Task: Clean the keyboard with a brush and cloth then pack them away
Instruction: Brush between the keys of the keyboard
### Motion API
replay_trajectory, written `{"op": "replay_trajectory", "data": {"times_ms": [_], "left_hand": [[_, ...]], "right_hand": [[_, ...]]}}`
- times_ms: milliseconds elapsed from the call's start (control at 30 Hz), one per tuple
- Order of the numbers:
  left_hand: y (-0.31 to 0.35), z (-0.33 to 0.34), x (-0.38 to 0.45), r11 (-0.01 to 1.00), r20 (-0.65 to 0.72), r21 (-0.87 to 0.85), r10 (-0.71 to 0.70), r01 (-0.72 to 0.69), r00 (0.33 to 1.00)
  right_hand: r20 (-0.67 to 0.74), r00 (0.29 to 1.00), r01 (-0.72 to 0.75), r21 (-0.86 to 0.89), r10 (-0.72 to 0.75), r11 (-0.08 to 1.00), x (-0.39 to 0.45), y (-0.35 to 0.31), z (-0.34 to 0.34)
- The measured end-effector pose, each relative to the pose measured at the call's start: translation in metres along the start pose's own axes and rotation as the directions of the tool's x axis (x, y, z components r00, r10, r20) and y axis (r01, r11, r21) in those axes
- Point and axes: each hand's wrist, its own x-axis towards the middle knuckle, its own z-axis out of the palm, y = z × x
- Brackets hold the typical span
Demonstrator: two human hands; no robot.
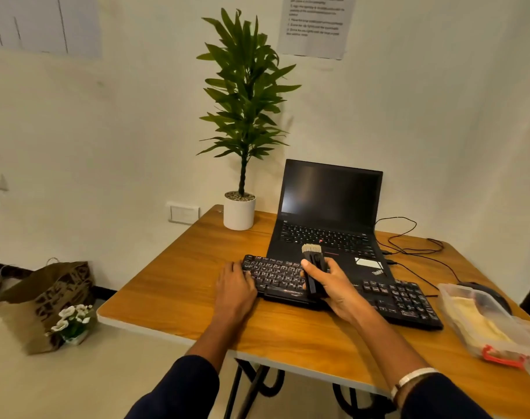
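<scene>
Paper bag (46,300): brown, printed, crumpled; stands on the floor off the desk's left edge, white flowers (72,319) against its front.

Desk (179,285): wood-grain top, pale edge band, black metal legs.

Potted plant (242,116): long green leaves on a thin stem, round white pot with pebbles; far left corner of the desk.

Left hand (235,290): palm down, fingers straight and close together, tips resting on the left end of the keyboard; holds nothing.

Keyboard (342,293): black, long, flat, white-lettered keys; lies slantwise along the middle of the desk, its far edge against the laptop's front.

Brush (313,269): black rectangular handle, short pale bristle tuft pointing up and away; held above the keyboard's left half. The handle lies in the palm, thumb across its left side, other fingers wrapped behind.

Right hand (333,285): curled tight round the brush handle, wrist bearing a white band.

Laptop (327,219): black, lid open, screen dark; behind the keyboard toward the desk's far edge.

Cables (409,240): thin, black, looping across the far right part of the desk.

Plastic bag (493,325): clear, crinkled, red closure at its near end, a yellow cloth (477,320) inside; near the desk's right edge, a dark mouse (484,290) partly hidden behind it.
</scene>
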Motion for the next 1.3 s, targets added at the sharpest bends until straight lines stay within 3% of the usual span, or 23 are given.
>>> {"op": "replay_trajectory", "data": {"times_ms": [367, 567, 767, 1033, 1300], "left_hand": [[-0.002, 0.005, 0.003, 0.999, 0.05, 0.044, -0.001, -0.001, 0.999], [-0.002, 0.003, 0.003, 0.999, 0.076, 0.045, -0.012, 0.008, 0.997], [-0.003, 0.003, 0.004, 0.998, 0.08, 0.063, -0.017, 0.012, 0.997], [-0.002, 0.006, 0.007, 0.997, 0.073, 0.072, -0.029, 0.024, 0.997], [-0.002, 0.009, 0.009, 0.996, 0.068, 0.082, -0.033, 0.028, 0.997]], "right_hand": [[0.085, 0.996, 0.013, 0.094, -0.021, 0.995, 0.027, -0.012, 0.02], [0.033, 0.999, 0.033, 0.009, -0.033, 0.999, 0.04, -0.017, 0.029], [0.071, 0.995, 0.07, -0.005, -0.069, 0.998, 0.048, -0.016, 0.03], [0.037, 0.989, 0.147, -0.302, -0.143, 0.942, 0.06, -0.015, 0.022], [0.071, 0.978, 0.196, -0.617, -0.194, 0.762, 0.075, -0.026, 0.023]]}}
